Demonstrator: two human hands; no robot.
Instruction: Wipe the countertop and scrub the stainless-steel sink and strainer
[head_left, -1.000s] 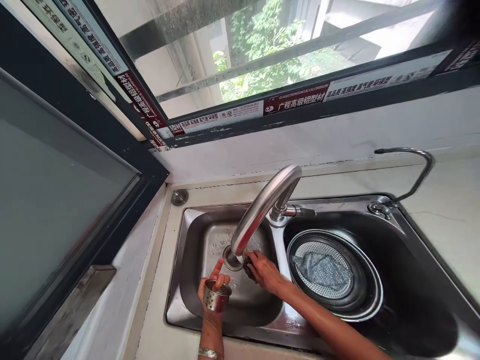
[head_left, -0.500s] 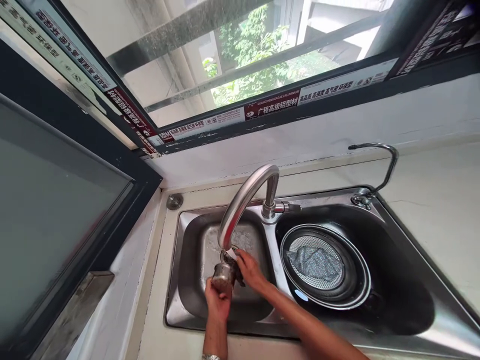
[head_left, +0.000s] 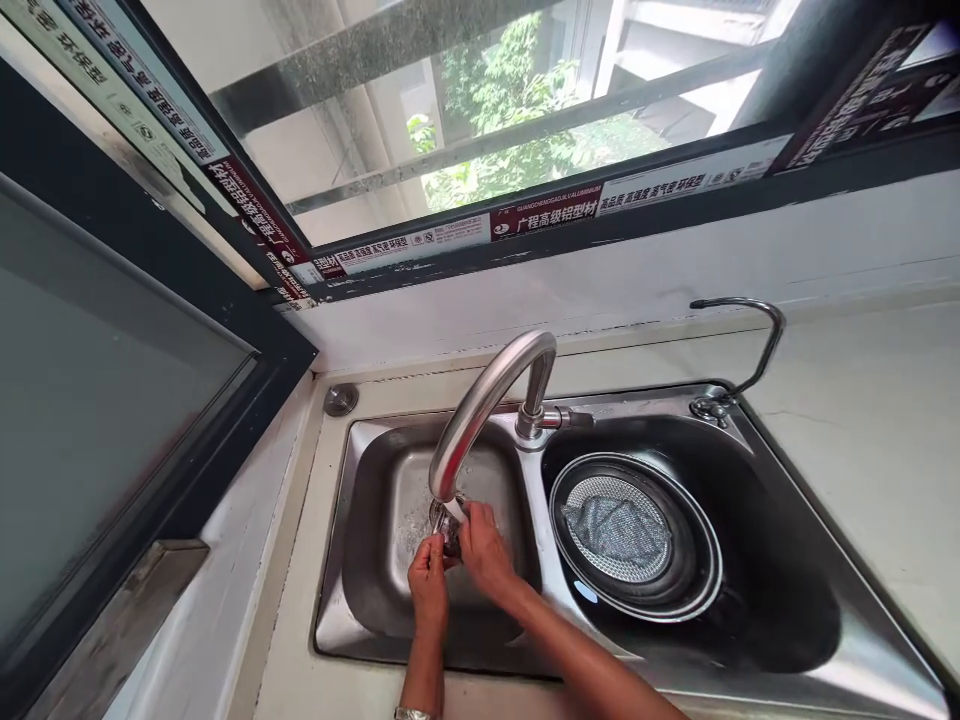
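Note:
My left hand [head_left: 427, 583] and my right hand [head_left: 484, 553] meet over the left basin of the steel sink [head_left: 352, 560], right under the spout of the curved faucet [head_left: 480, 410]. Between them sits a small perforated metal strainer cup [head_left: 448, 528], mostly hidden by my fingers. My left hand grips it from the left. My right hand presses against it from the right; earlier it held a dark scrubber, which I cannot make out now. Water runs from the spout onto the cup.
The right basin holds a round pan with a mesh strainer and a grey cloth [head_left: 619, 530]. A thin second tap [head_left: 739, 345] stands at the back right. Pale counter [head_left: 870, 440] lies to the right, a window [head_left: 480, 120] behind, a dark glass panel [head_left: 97, 400] left.
My left hand lifted the strainer cup from low in the basin up under the spout. My right hand closed in on it. The view shifted slightly left.

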